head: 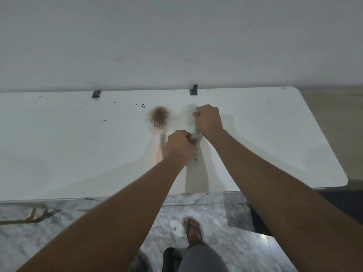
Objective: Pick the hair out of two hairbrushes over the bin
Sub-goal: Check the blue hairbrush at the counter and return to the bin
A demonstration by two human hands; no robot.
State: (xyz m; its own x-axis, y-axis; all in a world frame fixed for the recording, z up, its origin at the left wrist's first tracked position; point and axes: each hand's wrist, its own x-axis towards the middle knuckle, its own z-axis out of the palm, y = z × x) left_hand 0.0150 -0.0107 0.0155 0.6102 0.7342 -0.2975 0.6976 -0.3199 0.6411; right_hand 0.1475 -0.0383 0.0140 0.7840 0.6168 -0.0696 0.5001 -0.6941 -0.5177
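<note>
Two hairbrushes lie side by side on the white table (78,154). The pink brush (159,122) on the left has a thick mat of brown hair on its head; its handle points toward me. The pale green brush (191,118) lies to its right, handle toward me. My left hand (179,145) is closed around the green brush's neck and covers part of the pink handle. My right hand (208,119) is closed in a fist over the green brush's head; whether it pinches hair is hidden. No bin is clearly in view.
Two dark clips (96,93) (193,89) sit on the table's far edge against the white wall. Small dark specks (142,106) dot the tabletop. Below the near edge are a marble floor, my sandalled foot (193,230) and a dark object (170,258).
</note>
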